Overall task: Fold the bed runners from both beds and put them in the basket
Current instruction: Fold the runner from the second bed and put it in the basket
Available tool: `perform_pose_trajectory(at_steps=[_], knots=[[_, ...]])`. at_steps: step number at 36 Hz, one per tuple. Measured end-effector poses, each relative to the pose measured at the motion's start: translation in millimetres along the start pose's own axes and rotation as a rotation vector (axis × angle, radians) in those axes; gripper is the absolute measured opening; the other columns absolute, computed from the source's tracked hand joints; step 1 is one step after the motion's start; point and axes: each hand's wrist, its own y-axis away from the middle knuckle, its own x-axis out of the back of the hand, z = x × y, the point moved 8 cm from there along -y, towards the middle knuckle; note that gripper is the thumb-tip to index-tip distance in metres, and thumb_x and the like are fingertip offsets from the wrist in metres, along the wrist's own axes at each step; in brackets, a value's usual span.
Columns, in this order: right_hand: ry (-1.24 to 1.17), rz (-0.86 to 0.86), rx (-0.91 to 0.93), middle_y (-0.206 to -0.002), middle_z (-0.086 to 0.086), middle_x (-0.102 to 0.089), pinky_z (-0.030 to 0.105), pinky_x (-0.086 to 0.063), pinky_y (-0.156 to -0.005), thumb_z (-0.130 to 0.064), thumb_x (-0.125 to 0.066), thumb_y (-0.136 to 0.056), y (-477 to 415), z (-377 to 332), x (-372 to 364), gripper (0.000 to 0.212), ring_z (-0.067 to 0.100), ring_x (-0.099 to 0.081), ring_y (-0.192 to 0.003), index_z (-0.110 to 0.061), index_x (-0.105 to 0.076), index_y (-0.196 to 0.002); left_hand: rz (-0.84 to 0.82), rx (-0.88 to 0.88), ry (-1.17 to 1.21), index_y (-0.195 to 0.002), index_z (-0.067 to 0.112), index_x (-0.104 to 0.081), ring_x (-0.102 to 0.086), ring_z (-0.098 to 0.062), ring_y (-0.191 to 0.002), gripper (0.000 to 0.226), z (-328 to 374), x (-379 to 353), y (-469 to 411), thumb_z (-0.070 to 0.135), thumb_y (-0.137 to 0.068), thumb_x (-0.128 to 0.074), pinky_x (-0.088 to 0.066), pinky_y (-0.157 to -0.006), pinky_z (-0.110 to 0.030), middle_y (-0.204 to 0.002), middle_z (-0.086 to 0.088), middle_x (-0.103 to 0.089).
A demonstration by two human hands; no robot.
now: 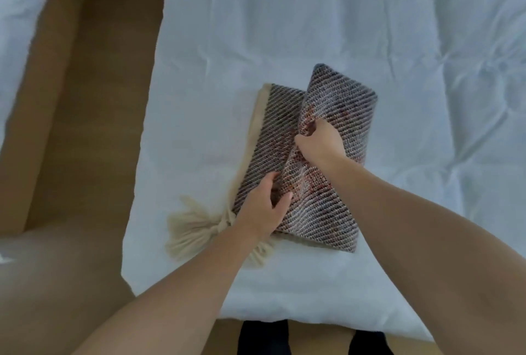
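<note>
White bed (370,27) holds the woven bed runner (336,212) near its left edge — right hand (321,145) pinches the raised flap for folding; left hand (263,206) seemingly grips the crease, anchoring it.

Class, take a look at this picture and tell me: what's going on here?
A person is folding a woven runner on a white bed. The right hand grips a raised fold of the runner, held up over the flat part. The left hand holds the cloth near its near edge. Cream tassels lie spread on the sheet at the runner's near left corner. Part of a second bed shows at the far left. No basket is in view.
</note>
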Motion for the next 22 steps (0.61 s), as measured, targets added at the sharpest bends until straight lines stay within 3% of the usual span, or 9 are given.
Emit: perform_pose_trajectory(at_steps=[5, 7, 11, 15, 19, 22], knots=[[0.042, -0.032, 0.020, -0.080, -0.001, -0.059, 0.030, -0.045, -0.054, -0.024, -0.055, -0.087, 1.5, -22.7, -41.9, 0.018, 0.019, -0.059, -0.069, -0.013, -0.051, -0.100, 0.023, 0.033, -0.041, -0.144, 0.020, -0.030, -0.053, -0.016, -0.118, 0.056, -30.1, 17.8, 0.1, 0.039, -0.095, -0.049, -0.042, -0.103, -0.037, -0.133, 0.000, -0.053], [0.059, -0.027, 0.026, -0.079, -0.001, -0.057, 0.028, -0.040, -0.050, -0.023, -0.054, -0.089, -0.4, -30.4, -51.8, 0.017, 0.019, -0.058, -0.068, -0.013, -0.048, -0.102, 0.052, 0.038, -0.064, -0.144, 0.020, -0.030, -0.053, -0.017, -0.117, 0.053, -37.9, 22.9, 0.7, 0.039, -0.097, -0.045, -0.042, -0.100, -0.031, -0.132, 0.000, -0.053], [0.100, -0.047, 0.010, -0.087, 0.005, -0.061, 0.031, -0.047, -0.056, -0.024, -0.053, -0.092, -11.2, -40.2, -71.8, 0.024, 0.025, -0.064, -0.074, -0.011, -0.048, -0.112, 0.143, 0.072, -0.134, -0.143, 0.016, -0.032, -0.055, -0.023, -0.113, 0.045, -58.9, 35.6, -7.2, 0.026, -0.099, -0.038, -0.042, -0.095, -0.030, -0.131, -0.007, -0.054], [0.099, -0.059, -0.021, -0.086, 0.005, -0.061, 0.030, -0.046, -0.047, -0.027, -0.054, -0.093, -19.2, -42.2, -84.0, 0.025, 0.024, -0.066, -0.069, -0.011, -0.048, -0.111, 0.167, 0.094, -0.153, -0.140, 0.015, -0.037, -0.058, -0.024, -0.108, 0.041, -67.9, 38.8, -14.7, 0.020, -0.100, -0.035, -0.045, -0.093, -0.031, -0.125, -0.008, -0.057], [0.075, -0.125, -0.033, -0.085, 0.006, -0.064, 0.043, -0.060, -0.061, -0.030, -0.054, -0.093, -25.0, -42.1, -98.8, 0.020, 0.025, -0.068, -0.068, -0.013, -0.049, -0.103, 0.155, 0.150, -0.194, -0.139, 0.014, -0.038, -0.060, -0.026, -0.102, 0.040, -82.8, 38.1, -20.7, 0.020, -0.099, -0.032, -0.049, -0.089, -0.038, -0.120, -0.009, -0.059], [0.020, -0.150, 0.008, -0.082, 0.006, -0.067, 0.043, -0.059, -0.063, -0.033, -0.049, -0.095, -27.3, -41.1, -96.7, 0.019, 0.027, -0.069, -0.071, -0.015, -0.052, -0.099, 0.159, 0.168, -0.205, -0.136, 0.015, -0.039, -0.061, -0.026, -0.097, 0.039, -88.8, 38.8, -24.1, 0.017, -0.098, -0.033, -0.050, -0.086, -0.038, -0.115, -0.009, -0.060]])
